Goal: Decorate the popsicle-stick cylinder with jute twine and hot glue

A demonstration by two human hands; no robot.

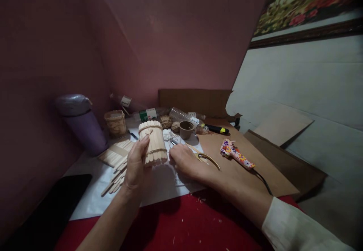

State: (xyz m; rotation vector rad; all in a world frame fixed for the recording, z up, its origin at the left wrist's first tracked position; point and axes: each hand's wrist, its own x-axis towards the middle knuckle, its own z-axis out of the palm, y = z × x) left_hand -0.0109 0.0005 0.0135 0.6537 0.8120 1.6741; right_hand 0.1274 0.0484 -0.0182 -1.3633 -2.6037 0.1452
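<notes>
Upright in my left hand (137, 162) is a round holder made of craft sticks (154, 141), with two bands of twine tied around it. The thumb presses on its side and the other fingers are hidden behind it. Just right of the holder, my right hand (183, 160) is closed low over the white sheet, its fingers curled; what is in them, if anything, is hidden. Scissors with gold handles (211, 159) lie beside and partly behind this hand. Loose white string (167, 134) lies behind it. A small brown cup (186, 130) and twine balls (166, 121) stand farther back.
Loose craft sticks (117, 177) lie at left, near a twine-wrapped pot (115, 124) and a purple tumbler (85, 130). Plastic bottles (181, 115) lie at the back, with a black-and-yellow cutter (217, 129). A flowered glue gun (236, 154) with a cord rests on cardboard (263, 173) at right.
</notes>
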